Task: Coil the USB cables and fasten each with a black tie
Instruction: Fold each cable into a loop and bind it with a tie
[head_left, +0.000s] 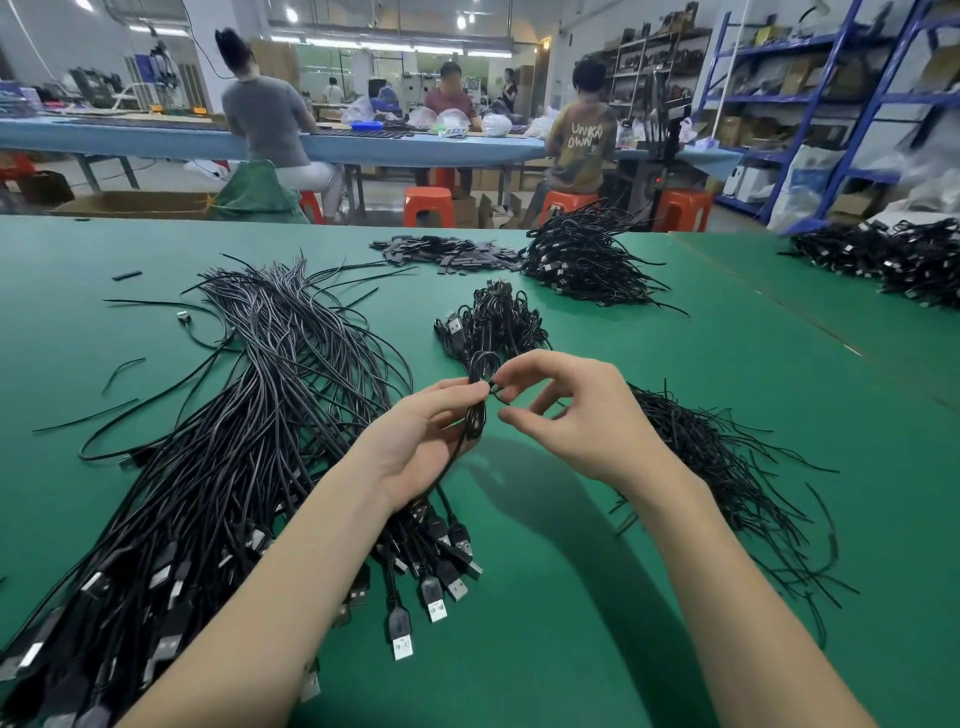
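The left hand (426, 431) held a coiled cable (477, 410) above the green table (571, 597). Its thumb and fingers were curled round the middle of the coil, likely so the loops would not spring apart. The top loop stuck out at 12 o'clock from the hand, and the rest of the cable hung down at 6 o'clock.

The right hand (576, 415) sat at 3 o'clock from the coil. Its thumb and first finger pinched something thin and black right at the coil. It looked like a tie (497, 391) being wrapped on, but it was too small to be sure. The other fingers were spread loosely.

The big bunch of loose cables (249, 441) lay at 9 o'clock, close to the left arm, easy to pick from. The heap of ties (727, 467) lay at 3 o'clock, near the right hand that takes them. A small pile of done coils (493, 322) sat at 12 o'clock, just past the hands, out of the way. I think many cables were not yet coiled.
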